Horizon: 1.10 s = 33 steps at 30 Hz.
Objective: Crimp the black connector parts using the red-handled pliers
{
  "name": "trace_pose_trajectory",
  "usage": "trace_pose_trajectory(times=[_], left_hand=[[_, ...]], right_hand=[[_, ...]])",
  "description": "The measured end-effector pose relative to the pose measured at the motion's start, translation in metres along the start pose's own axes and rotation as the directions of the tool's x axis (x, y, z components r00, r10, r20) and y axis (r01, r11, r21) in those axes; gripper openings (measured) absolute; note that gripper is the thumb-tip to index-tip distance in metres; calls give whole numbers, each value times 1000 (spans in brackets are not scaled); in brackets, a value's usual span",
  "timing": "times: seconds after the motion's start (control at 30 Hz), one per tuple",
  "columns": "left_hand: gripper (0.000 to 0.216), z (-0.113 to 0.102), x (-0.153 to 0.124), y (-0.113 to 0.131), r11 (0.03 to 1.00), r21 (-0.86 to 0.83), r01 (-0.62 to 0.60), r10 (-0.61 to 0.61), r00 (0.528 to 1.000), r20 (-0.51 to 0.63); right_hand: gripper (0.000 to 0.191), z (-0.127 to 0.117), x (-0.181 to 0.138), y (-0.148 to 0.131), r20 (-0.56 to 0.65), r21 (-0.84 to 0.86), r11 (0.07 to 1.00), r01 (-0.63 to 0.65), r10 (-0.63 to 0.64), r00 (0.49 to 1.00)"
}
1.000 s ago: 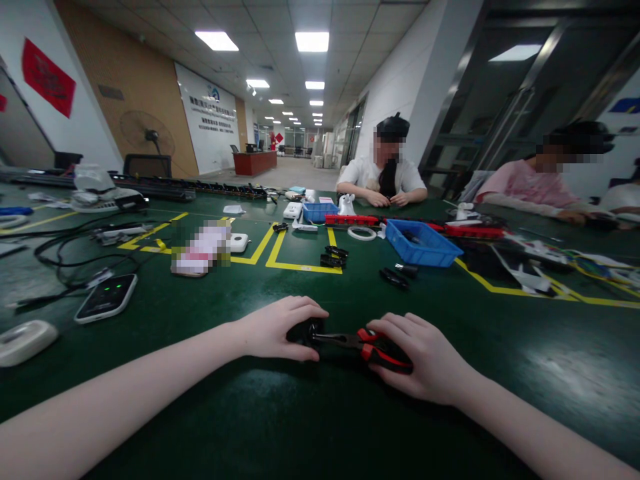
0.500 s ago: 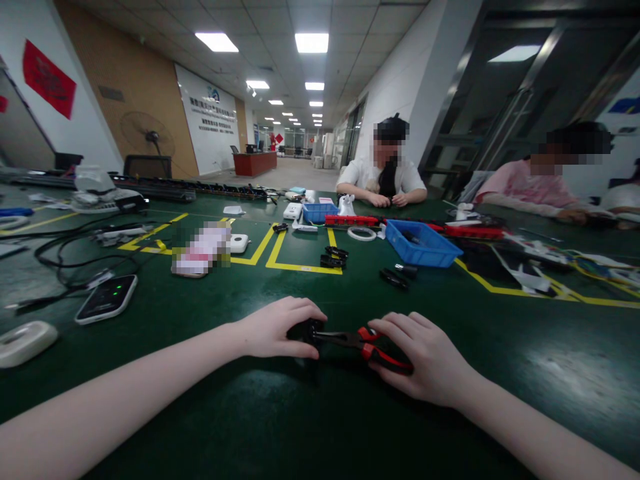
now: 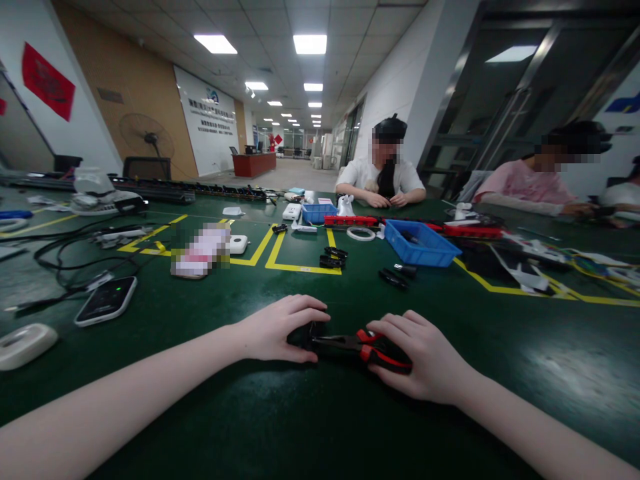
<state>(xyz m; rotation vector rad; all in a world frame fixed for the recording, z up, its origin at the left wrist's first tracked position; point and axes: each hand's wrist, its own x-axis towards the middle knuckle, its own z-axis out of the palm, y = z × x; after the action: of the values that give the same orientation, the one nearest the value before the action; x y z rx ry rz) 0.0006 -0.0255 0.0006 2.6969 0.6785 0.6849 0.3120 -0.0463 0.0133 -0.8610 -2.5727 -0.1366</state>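
My right hand (image 3: 420,360) is wrapped round the red and black handles of needle-nose pliers (image 3: 367,345), whose jaws point left. My left hand (image 3: 287,330) curls its thumb and fingers about a small black part (image 3: 303,335). The plier tips meet this part between my left fingers; its exact kind is too dark to tell. Beyond my hands, several black pieces (image 3: 333,257) lie by the yellow tape, with more black pieces (image 3: 393,279) to their right.
A blue bin (image 3: 423,244) stands past the black pieces, near a white tape roll (image 3: 361,233). To the left lie a phone (image 3: 200,252), a device with a green light (image 3: 107,301) and black cables (image 3: 45,257). Two co-workers (image 3: 383,175) sit across the table.
The plier jaws have shifted very slightly left and down at the black part. My left fingers have opened a touch around it. Otherwise both hands keep their places.
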Motion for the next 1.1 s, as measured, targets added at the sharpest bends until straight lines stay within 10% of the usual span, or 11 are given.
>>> trace_pose_trajectory(times=[1.1], left_hand=[[65,-2,2,0,998,-60,37,-36,999,14]], right_hand=[[37,-5,1,-3,12,6,1000,-22,22,1000]])
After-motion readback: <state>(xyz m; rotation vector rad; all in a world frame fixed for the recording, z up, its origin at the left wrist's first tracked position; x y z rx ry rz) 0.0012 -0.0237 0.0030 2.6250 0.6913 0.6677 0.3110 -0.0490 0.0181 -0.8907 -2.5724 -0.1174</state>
